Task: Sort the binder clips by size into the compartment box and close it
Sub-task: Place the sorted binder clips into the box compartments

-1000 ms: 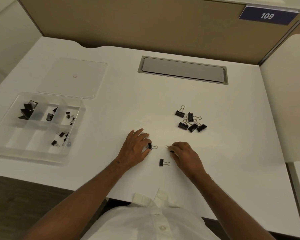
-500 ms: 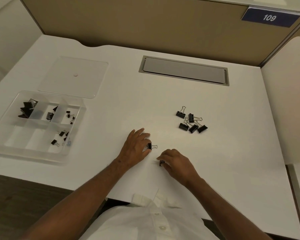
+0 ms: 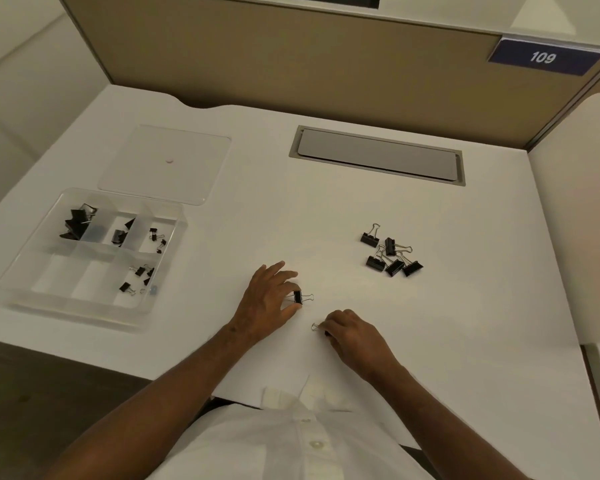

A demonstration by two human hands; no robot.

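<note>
Pinching small clips (image 3: pixel 298 297), both hands (image 3: pixel 269 296) mid-desk (image 3: pixel 465 341).

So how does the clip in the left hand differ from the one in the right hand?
The clip in the left hand shows its black body and a wire handle pointing right. The clip in the right hand is mostly hidden, with only a wire loop poking left. The first lies farther from the person. Both are small clips held at the desk.
</note>
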